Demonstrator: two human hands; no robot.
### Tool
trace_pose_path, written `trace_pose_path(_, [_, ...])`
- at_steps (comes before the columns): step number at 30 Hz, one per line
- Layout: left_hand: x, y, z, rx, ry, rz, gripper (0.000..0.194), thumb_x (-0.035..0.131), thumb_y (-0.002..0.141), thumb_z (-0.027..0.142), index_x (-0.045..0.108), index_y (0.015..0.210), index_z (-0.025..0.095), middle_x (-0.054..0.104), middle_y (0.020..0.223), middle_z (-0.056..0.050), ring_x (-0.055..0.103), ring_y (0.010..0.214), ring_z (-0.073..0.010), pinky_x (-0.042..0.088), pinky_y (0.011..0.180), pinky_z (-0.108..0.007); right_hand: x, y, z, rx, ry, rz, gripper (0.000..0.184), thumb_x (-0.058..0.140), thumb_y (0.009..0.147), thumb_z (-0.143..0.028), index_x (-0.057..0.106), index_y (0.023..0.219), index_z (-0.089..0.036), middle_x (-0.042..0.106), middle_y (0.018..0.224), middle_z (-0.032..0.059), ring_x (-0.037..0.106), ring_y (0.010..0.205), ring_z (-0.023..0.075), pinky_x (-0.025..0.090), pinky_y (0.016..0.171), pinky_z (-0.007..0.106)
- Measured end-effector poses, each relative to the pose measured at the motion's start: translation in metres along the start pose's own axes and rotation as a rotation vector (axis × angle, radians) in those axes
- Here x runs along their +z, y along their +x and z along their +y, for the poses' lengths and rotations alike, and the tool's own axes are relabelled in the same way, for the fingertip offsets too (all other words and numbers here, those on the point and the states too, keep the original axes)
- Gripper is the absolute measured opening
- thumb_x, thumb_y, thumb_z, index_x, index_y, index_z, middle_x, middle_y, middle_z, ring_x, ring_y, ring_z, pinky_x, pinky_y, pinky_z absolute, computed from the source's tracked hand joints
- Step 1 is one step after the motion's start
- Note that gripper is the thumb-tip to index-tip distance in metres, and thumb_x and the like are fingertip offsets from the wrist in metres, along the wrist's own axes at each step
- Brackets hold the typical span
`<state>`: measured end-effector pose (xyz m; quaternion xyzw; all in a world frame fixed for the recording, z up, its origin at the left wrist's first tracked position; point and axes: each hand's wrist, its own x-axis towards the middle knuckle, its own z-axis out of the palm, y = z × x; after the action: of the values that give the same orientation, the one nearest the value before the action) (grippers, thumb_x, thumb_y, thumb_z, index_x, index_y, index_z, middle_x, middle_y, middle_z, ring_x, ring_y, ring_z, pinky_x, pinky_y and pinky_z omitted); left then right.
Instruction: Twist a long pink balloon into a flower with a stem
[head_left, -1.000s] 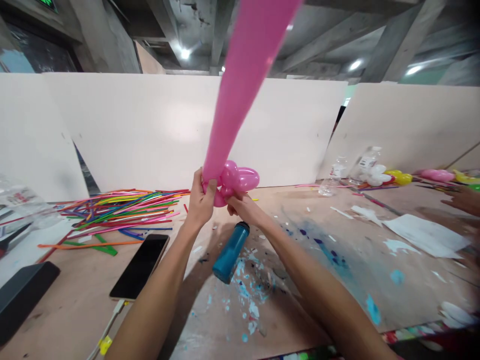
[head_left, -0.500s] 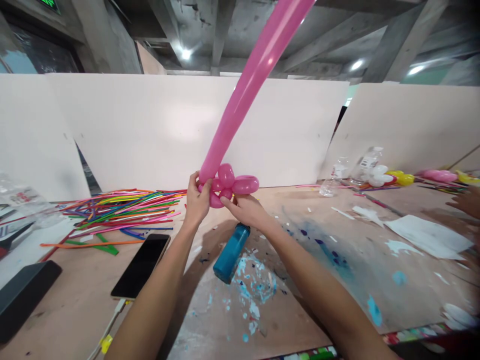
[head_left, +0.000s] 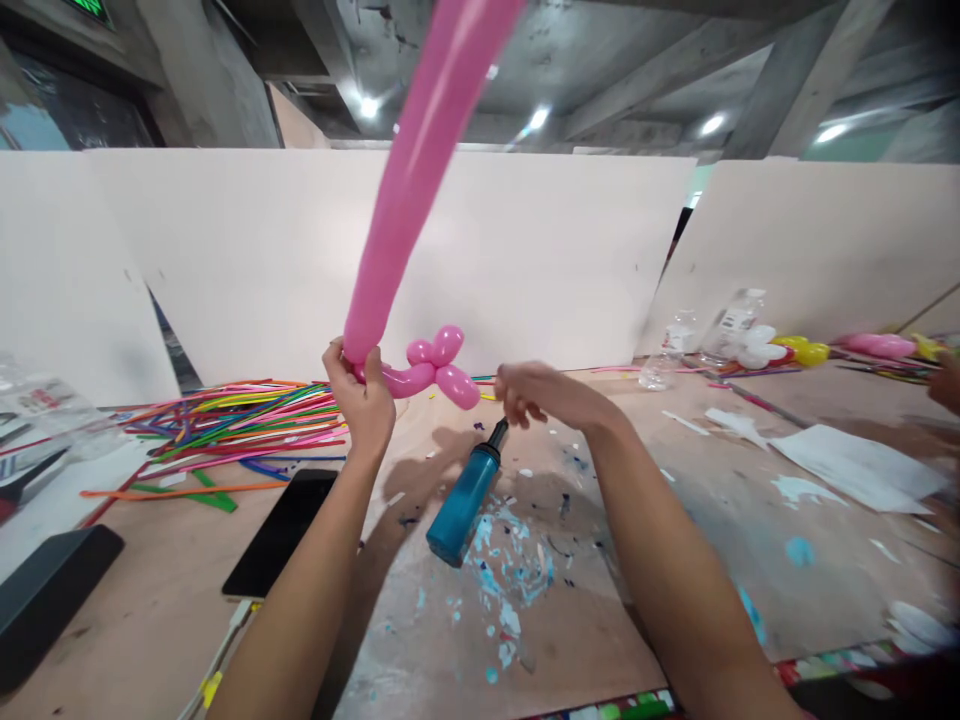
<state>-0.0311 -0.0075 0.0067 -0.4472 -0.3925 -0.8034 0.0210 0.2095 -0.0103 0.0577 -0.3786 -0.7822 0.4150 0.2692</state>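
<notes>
My left hand (head_left: 361, 395) is closed around a long pink modelling balloon (head_left: 409, 190) where it bends. Above the hand the unworked length rises and leans right, running out of the top of the view. From the same hand a short curved section reaches right and ends in a cluster of small twisted bubbles (head_left: 448, 345). My right hand (head_left: 536, 392) is off the balloon, just right of the cluster, with loosely bent fingers and nothing in them. Below it on the table lies a blue hand pump (head_left: 465, 505) with a black nozzle.
Left are a heap of uninflated balloons (head_left: 247, 425), a black phone (head_left: 281, 535) on a cable and a dark box (head_left: 56, 600). White boards (head_left: 525, 250) stand behind. At right are plastic bottles (head_left: 739, 320), paper (head_left: 855, 465) and part of another person's hand (head_left: 946, 385).
My right hand has let go of the bubbles and moved right. My left hand has shifted left with the balloon, and the bubble cluster now extends away from it on a curved section.
</notes>
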Motion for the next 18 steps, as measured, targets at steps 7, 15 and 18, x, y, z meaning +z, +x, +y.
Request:
trace_pose_path(7, [0.011, -0.029, 0.023, 0.155, -0.004, -0.506, 0.035, 0.065, 0.077, 0.025, 0.056, 0.11, 0.021, 0.063, 0.103, -0.007, 0.06, 0.091, -0.0204, 0.045, 0.083, -0.032, 0.03, 0.003, -0.013, -0.273, 0.429, 0.326, 0.042, 0.067, 0.077, -0.047, 0.056, 0.108, -0.021, 0.059, 0.07, -0.0014, 0.05, 0.05, 0.0104, 0.033, 0.043, 0.024])
trace_pose_path(15, [0.02, -0.027, 0.034, -0.225, -0.223, -0.713, 0.045, 0.071, 0.065, 0.016, 0.051, 0.105, 0.022, 0.057, 0.085, 0.002, 0.055, 0.071, -0.0116, 0.044, 0.064, -0.022, 0.029, 0.011, -0.009, -0.312, 0.756, 0.267, 0.034, 0.075, 0.063, -0.02, 0.063, 0.094, -0.02, 0.068, 0.087, 0.0019, 0.063, 0.086, 0.02, 0.053, 0.078, 0.036])
trace_pose_path(18, [0.019, -0.026, 0.027, -0.35, -0.147, -0.644, 0.027, 0.074, 0.064, 0.024, 0.059, 0.085, 0.017, 0.058, 0.079, 0.001, 0.054, 0.07, -0.0126, 0.043, 0.063, -0.024, 0.028, 0.013, -0.005, -0.314, 0.878, 0.24, 0.033, 0.069, 0.064, -0.014, 0.063, 0.095, -0.019, 0.069, 0.091, 0.0024, 0.063, 0.091, 0.0208, 0.052, 0.086, 0.041])
